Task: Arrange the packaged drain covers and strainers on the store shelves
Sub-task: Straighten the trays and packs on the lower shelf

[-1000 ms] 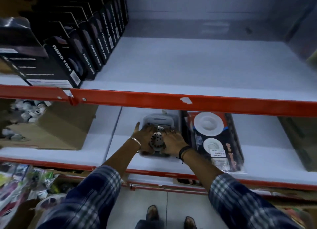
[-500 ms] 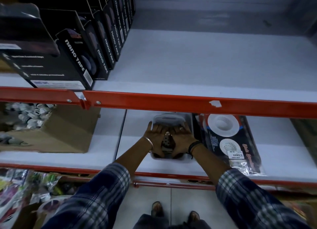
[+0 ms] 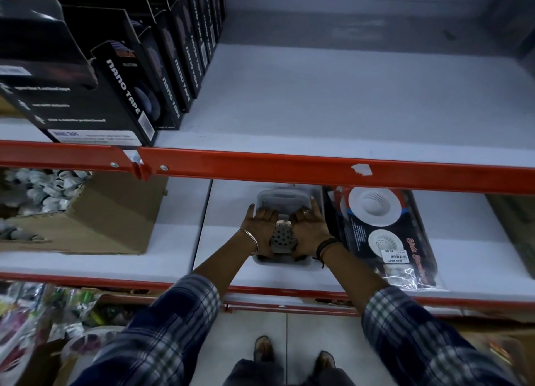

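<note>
Both your hands lay flat on the clear pack of drain covers (image 3: 285, 235) — the left hand (image 3: 260, 231) on its left half, the right hand (image 3: 309, 229) on its right, fingers stretched forward and lightly spread, palms down, pressing rather than gripping. Between your palms the perforated metal disc (image 3: 282, 236) of the cover showed through the plastic.

That pack sat on the lower shelf (image 3: 173, 258), near its front edge and just under the red rail (image 3: 289, 170) of the shelf above. Just beside it on the right lay the black-carded strainer pack (image 3: 385, 235), with two white strainers and a price sticker; whether the two packs touched, I could not tell, because your right wrist covered the seam.

By the look of it, the pack was a light, thin plastic shell — stiff enough to slide as one piece, but smooth and likely to skate under flat palms, and liable to dent if you pressed hard. For a square push, your palms were well placed; to lift or turn it, you would have done better to take it by the long side edges.

A cardboard box (image 3: 95, 220) stood well apart to the left, and nano tape boxes (image 3: 127, 96) lined the upper shelf.
</note>
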The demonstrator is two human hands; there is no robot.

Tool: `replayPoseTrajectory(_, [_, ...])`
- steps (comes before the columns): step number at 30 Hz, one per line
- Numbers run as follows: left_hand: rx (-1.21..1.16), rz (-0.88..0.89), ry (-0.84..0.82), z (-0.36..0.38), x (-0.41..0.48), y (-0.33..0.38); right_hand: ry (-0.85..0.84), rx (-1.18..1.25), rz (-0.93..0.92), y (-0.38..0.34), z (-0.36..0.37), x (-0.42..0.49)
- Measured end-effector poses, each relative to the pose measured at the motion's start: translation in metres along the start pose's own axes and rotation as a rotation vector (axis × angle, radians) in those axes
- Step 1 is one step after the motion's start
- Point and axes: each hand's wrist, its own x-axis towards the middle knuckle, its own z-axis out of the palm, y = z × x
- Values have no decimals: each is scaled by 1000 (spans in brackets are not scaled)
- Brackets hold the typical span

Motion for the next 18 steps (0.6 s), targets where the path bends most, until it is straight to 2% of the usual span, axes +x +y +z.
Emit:
replayPoseTrajectory(5, [15, 1, -31, -7, -3, 2, 4, 47, -9, 2, -6, -7])
replayPoseTrajectory(9, [-15, -24, -33, -24, -11, 0, 172, 305, -25, 20, -14, -29])
replayPoseTrajectory(12, [-257, -79, 158, -50, -20, 16, 342, 504, 83, 52, -22, -63])
replayPoseTrajectory(15, [-577, -54, 340, -73, -26, 61, 530, 674, 303, 97, -9, -96])
replayPoseTrajectory(17, [-820, 15, 341, -82, -30, 100, 630, 788, 489, 123, 7, -116])
replayPoseTrajectory(18, [-924, 6, 272, -82, -30, 120, 615, 840, 572, 132, 15, -126])
